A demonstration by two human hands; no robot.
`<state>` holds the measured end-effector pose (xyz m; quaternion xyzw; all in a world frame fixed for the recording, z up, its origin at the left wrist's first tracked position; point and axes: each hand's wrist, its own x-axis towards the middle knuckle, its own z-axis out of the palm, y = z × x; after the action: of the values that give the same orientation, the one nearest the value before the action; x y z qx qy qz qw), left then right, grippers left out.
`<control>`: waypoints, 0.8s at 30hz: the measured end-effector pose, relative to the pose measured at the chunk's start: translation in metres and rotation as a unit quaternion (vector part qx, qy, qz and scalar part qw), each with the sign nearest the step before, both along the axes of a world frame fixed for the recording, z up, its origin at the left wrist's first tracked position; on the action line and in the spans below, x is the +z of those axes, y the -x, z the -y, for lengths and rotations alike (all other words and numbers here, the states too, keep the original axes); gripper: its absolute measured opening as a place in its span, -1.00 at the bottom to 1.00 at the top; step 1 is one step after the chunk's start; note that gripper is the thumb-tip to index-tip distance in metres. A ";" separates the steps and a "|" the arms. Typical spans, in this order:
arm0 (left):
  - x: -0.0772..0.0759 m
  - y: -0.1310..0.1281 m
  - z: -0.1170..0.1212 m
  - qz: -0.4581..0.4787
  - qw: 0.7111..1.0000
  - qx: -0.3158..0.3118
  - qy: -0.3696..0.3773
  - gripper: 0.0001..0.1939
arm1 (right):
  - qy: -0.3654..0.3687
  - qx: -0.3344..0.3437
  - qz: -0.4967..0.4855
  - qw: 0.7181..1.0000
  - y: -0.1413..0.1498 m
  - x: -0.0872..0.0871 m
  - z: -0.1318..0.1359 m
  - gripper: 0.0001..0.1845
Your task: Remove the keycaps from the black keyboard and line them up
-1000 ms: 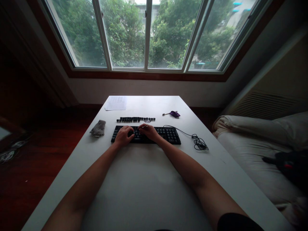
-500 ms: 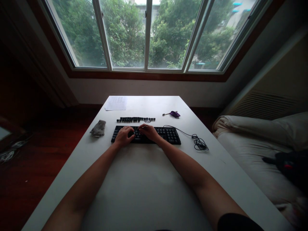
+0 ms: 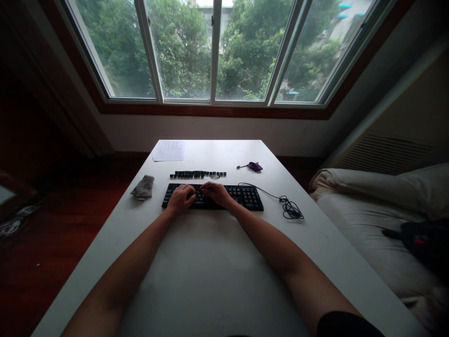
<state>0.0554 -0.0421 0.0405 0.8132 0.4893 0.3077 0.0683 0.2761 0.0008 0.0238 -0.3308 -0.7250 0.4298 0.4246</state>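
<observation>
A black keyboard [image 3: 249,199] lies on the white table in front of me, with some darker patches among its keys. My left hand [image 3: 180,198] rests over its left part, fingers curved across the keys and thumb apart, holding nothing that I can see. Just right of it, my right hand [image 3: 216,193] is closed in a pinch low over the middle keys. A small thin thing seems to be between those fingers, too small to name. Behind the keyboard, loose black keycaps [image 3: 189,174] stand in rows, beside a small clear disc-like piece [image 3: 214,177].
A grey cloth [image 3: 143,188] lies to the left and a paper sheet [image 3: 169,151] at the far left corner. A purple dustpan-like piece with a small brush [image 3: 254,166] is at the back right. The coiled cable [image 3: 292,208] lies right of the keyboard. A bed [image 3: 365,224] flanks the table.
My right hand's fingers have shifted very slightly over the middle keys. The left hand stays in place, as do the keyboard and the loose keycaps.
</observation>
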 end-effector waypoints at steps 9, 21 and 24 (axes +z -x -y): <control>0.000 -0.001 0.000 -0.006 1.000 0.002 -0.005 -0.88 | 0.000 0.001 -0.004 1.000 0.000 0.000 -0.001 -0.64; -0.001 -0.002 0.001 -0.007 1.000 0.012 -0.014 -0.78 | -0.020 -0.014 -0.012 1.000 -0.001 0.009 0.007 -0.63; -0.001 -0.002 0.001 -0.008 1.000 0.014 -0.015 -0.78 | -0.017 -0.022 -0.013 1.000 -0.001 0.009 0.007 -0.62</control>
<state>0.0572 -0.0436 0.0395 0.8094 0.4968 0.3095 0.0478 0.2768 -0.0059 0.0326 -0.3337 -0.7192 0.4126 0.4485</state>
